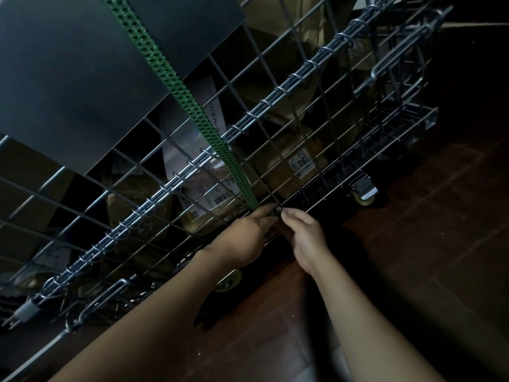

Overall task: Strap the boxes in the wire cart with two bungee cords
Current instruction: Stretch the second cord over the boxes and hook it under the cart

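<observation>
Left hand (245, 238), right hand (305, 239) pinch bungee cord (196, 106) (green) at wire cart (275, 102).

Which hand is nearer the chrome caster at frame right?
Right. The right hand is down-left of the chrome caster; the left hand lies farther left, both pinching the end of the green bungee cord.

Shiny metal wire cart (275, 106) w/ woven green cord (192, 111), matt cardboard boxes (275, 166).
</observation>
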